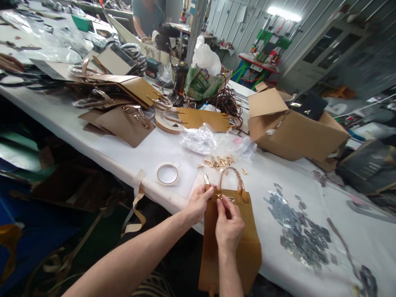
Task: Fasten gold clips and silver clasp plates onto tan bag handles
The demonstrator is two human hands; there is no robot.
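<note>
A mustard-brown leather bag panel (251,238) with a curved handle (228,171) at its top hangs over the table's front edge. My left hand (198,204) is closed on the panel's upper left corner, thumb on top, beside a strap end with a gold metal fitting (206,179). Near the handle's base, my right hand (230,222) pinches a small gold-coloured metal piece (218,196) against the panel; the fingers partly hide it. Loose small gold fittings (219,161) lie just beyond the handle.
A tape roll (167,174) lies left of my hands, a pile of grey metal plates (299,229) to the right. Behind are a clear plastic bag (200,140), brown panels (127,123) and a cardboard box (297,133). Another person (147,15) sits far back; a hand (6,62) shows at far left.
</note>
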